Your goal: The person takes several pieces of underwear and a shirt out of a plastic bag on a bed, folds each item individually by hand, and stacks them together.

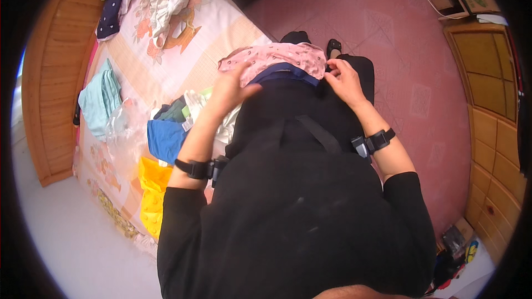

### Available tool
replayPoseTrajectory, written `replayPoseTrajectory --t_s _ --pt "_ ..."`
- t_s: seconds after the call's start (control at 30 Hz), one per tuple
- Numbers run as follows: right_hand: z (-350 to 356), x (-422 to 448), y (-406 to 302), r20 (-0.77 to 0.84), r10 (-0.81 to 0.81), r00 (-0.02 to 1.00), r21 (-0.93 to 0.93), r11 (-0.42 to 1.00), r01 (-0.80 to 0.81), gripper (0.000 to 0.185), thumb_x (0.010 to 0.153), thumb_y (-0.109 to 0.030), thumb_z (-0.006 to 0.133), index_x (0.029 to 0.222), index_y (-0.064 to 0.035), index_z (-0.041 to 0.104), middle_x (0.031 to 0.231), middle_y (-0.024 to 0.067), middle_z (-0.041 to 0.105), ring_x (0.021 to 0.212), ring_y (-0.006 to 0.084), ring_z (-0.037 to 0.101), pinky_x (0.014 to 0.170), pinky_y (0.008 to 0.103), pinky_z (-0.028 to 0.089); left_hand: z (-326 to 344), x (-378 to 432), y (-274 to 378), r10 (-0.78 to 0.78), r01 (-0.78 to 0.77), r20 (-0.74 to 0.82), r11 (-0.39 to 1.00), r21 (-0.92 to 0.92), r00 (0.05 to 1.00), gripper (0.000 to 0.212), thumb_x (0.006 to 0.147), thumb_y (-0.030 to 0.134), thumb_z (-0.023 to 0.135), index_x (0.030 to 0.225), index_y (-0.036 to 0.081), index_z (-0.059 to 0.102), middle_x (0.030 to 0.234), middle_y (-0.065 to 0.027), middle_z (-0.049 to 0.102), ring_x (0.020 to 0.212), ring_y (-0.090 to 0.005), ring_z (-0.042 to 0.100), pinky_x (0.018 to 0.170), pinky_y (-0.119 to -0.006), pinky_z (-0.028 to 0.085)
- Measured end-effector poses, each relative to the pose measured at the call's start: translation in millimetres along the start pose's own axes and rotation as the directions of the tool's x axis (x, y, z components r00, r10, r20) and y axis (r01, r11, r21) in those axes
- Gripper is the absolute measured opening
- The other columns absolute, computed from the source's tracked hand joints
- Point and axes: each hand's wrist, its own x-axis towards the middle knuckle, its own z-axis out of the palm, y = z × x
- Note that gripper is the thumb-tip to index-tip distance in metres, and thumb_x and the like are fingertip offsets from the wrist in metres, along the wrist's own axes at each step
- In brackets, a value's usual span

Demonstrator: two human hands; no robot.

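A pink garment [286,55] with a small dark print lies across my lap, with a navy blue band of cloth [286,70] along its near side. Over its left end is my left hand [230,87], thumb spread away from the fingers. My right hand [346,83] is at the garment's right edge, fingers bent; whether they pinch the cloth is not clear. Beside my left forearm, a blue folded cloth [166,139] and a yellow garment [153,199] lie on the bed, next to white and dark green cloths.
The bed [212,45] has a floral sheet. On it are a light teal folded cloth [101,99], a clear plastic bag [126,133], a navy dotted cloth [111,16] and a crumpled white garment [166,0]. A wooden headboard [60,79] stands left, a wooden cabinet [484,74] right.
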Motion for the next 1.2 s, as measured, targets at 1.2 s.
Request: replayPoseTrajectory --t_s 1.2 --pt "-21.5 -66.5 3.4 0.148 -0.244 0.958 -0.13 0.956 0.264 0.019 0.068 0.001 0.065 0.086 -0.0047 0.064 0.085 0.0109 0.061 0.086 0.0291 0.058 0.074 0.0348 0.047 32.9 -53.3 -17.0 -0.184 0.197 0.071 0.93 -0.312 0.98 0.019 0.078 0.003 0.055 0.094 0.007 0.065 0.068 -0.0151 0.062 0.064 -0.0249 0.064 0.06 -0.031 0.048"
